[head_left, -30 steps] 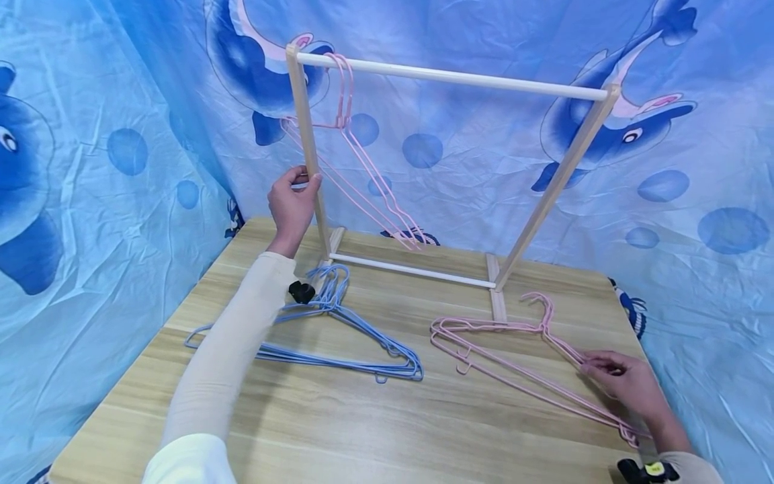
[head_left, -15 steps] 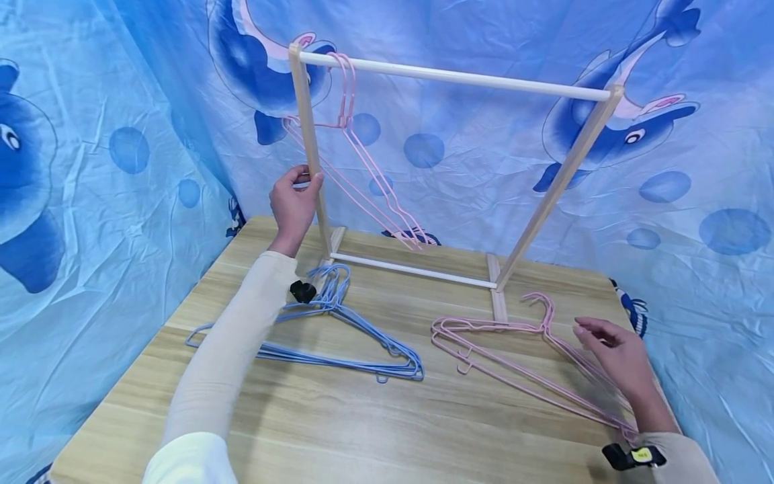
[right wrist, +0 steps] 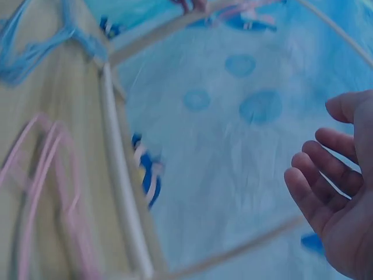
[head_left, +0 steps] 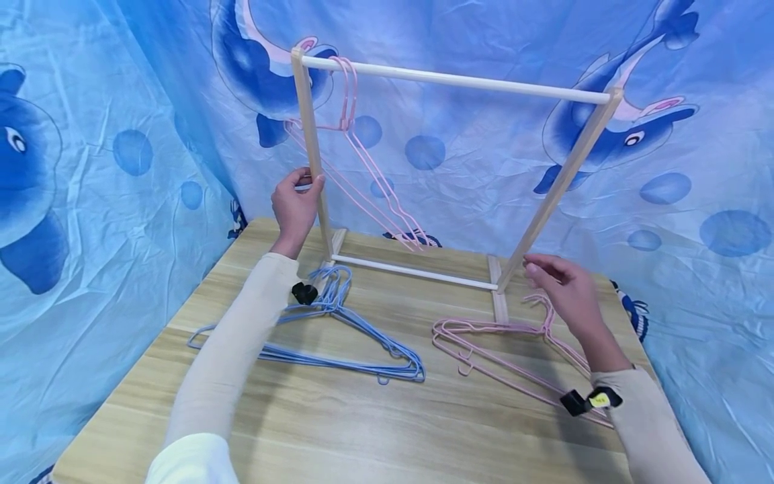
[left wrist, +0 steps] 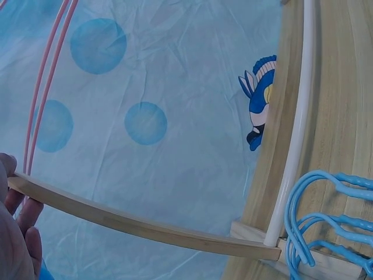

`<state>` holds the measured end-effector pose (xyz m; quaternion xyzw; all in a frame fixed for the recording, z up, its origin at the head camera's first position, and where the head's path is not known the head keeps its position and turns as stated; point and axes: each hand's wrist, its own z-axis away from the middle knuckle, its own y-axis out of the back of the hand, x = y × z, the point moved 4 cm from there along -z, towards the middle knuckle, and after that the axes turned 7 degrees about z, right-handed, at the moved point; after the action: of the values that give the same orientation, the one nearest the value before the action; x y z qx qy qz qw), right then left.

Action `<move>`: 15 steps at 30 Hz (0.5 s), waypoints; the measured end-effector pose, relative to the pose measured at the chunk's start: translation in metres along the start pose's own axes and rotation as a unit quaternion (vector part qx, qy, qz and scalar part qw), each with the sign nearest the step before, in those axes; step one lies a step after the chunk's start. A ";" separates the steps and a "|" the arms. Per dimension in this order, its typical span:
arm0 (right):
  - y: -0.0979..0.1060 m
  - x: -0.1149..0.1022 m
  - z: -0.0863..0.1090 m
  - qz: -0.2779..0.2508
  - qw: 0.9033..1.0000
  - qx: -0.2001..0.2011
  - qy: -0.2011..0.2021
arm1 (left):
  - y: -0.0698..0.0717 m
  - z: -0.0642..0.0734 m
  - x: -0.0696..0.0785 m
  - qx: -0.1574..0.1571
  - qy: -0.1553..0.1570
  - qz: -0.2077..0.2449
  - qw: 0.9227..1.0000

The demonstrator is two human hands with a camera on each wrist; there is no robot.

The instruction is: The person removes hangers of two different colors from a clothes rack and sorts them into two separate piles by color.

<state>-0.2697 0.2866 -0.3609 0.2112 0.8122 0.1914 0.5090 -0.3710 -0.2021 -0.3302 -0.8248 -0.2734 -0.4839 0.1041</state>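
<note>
A small garment rack with wooden posts and a white top rail (head_left: 453, 77) stands at the back of the table. My left hand (head_left: 296, 208) pinches its left post (left wrist: 145, 224) about halfway up. Two pink hangers (head_left: 375, 175) hang from the rail's left end. My right hand (head_left: 568, 292) is raised beside the lower part of the right post (head_left: 559, 188), fingers loosely bent and holding nothing, as the right wrist view shows. Below that hand lie more pink hangers (head_left: 502, 370), partly hidden by the wrist. Blue hangers (head_left: 345, 366) lie at the left, partly behind my left forearm.
The wooden table (head_left: 363, 430) carries the rack and both hanger piles. A lower white bar (head_left: 417, 272) joins the rack's feet. Close behind and to the sides hangs a blue curtain (head_left: 471, 181) printed with dolphins.
My right hand has let go of the pink hangers on the table and moved up and left toward the right post. The left hand stays on the left post.
</note>
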 end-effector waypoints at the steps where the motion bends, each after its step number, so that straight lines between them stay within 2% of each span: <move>1: -0.004 -0.007 -0.006 -0.012 1.000 0.000 0.003 | 0.000 0.000 -0.001 0.000 0.001 0.000 1.000; 7: -0.033 -0.049 -0.046 -0.077 0.997 -0.012 0.002 | 0.001 0.000 -0.004 -0.002 0.005 0.002 1.000; 11: -0.054 -0.073 -0.071 -0.104 0.994 -0.028 0.019 | 0.001 -0.001 -0.003 -0.001 -0.003 0.002 1.000; 15: -0.074 -0.094 -0.090 -0.128 0.991 -0.042 0.015 | 0.001 -0.002 -0.001 0.000 -0.006 0.001 1.000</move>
<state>-0.3256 0.1650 -0.2932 0.0811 0.8312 0.1622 0.5256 -0.3724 -0.2040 -0.3301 -0.8281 -0.2736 -0.4784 0.1030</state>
